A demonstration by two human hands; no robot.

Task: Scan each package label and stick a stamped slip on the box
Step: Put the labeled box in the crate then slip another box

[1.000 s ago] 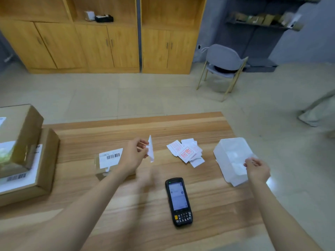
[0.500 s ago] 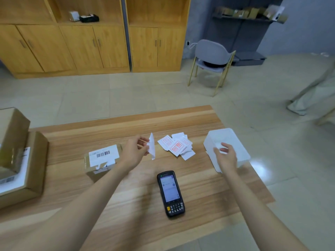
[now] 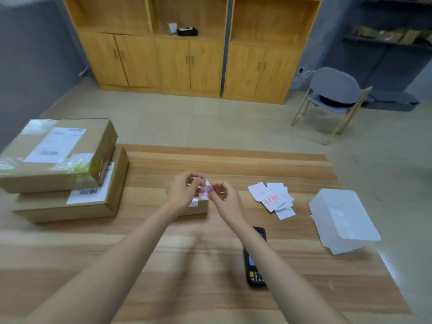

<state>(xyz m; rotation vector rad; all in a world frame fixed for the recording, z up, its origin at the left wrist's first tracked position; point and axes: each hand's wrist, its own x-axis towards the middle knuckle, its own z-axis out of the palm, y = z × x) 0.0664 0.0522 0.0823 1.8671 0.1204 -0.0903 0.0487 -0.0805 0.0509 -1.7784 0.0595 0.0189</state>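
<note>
A: What has moved?
B: The right hand has left the white tub and joined the left hand above the small box.
A: What do the hands hold?
B: Both pinch one stamped slip at their fingertips, just over the small box's top. It is blurred.
A: And elsewhere on the bench?
B: Loose slips lie right of the small box, the tub further right. The scanner lies nearer the person, and stacked cartons sit left of it.

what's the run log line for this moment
left hand + right hand: pinch stamped slip | small box: beneath | handheld scanner: on table
</note>
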